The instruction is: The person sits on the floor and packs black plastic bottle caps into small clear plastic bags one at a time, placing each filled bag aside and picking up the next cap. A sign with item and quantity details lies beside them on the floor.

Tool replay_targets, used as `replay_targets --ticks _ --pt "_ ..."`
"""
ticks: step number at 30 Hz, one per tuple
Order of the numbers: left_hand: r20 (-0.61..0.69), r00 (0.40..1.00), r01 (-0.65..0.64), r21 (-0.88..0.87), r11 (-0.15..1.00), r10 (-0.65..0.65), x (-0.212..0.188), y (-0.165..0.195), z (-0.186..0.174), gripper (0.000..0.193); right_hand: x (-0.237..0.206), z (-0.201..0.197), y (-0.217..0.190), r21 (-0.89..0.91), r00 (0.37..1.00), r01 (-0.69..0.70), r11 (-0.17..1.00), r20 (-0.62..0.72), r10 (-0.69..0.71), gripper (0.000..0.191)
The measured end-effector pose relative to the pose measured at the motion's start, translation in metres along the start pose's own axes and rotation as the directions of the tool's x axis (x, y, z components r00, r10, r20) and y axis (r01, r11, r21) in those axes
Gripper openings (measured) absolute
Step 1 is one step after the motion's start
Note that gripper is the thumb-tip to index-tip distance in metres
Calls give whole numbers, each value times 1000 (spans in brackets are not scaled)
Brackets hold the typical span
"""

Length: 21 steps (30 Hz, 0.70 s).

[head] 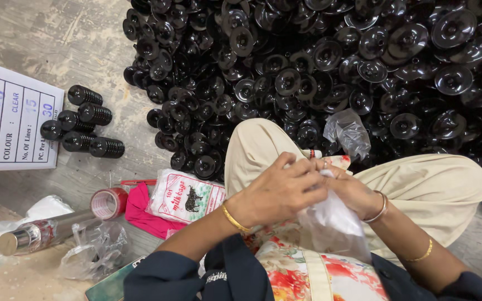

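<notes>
Clear plastic bag [333, 223]: pinched at its mouth by left hand [279, 192] and right hand [352, 192]; thin film may tear or slip.

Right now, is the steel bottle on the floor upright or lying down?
Lying down: the steel bottle rests on its side on the floor, beside the red tape roll.

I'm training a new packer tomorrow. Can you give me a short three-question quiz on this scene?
1. True or false: both hands grip the clear plastic bag.
2. What lies heaped ahead of the knees? A) black round discs B) white cups
3. How many stacked disc rolls lie beside the white printed sheet?

Key: 1 true: the left hand and right hand meet on it. 2 A, the disc pile. 3 five.
</notes>
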State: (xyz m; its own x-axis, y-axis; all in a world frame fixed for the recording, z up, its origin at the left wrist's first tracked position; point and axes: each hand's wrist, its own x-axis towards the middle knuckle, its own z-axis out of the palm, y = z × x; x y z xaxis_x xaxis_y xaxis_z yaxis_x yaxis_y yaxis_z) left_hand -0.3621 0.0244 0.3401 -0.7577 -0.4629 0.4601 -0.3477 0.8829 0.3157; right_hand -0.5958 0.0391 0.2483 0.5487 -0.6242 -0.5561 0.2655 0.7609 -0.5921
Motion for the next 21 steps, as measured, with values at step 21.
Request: replay_targets --ticks 21 --pt "-97 919 256 -592 764 -383 -29 -23 24 19 -15 36 -14 -744 785 514 426 209 -583 11"
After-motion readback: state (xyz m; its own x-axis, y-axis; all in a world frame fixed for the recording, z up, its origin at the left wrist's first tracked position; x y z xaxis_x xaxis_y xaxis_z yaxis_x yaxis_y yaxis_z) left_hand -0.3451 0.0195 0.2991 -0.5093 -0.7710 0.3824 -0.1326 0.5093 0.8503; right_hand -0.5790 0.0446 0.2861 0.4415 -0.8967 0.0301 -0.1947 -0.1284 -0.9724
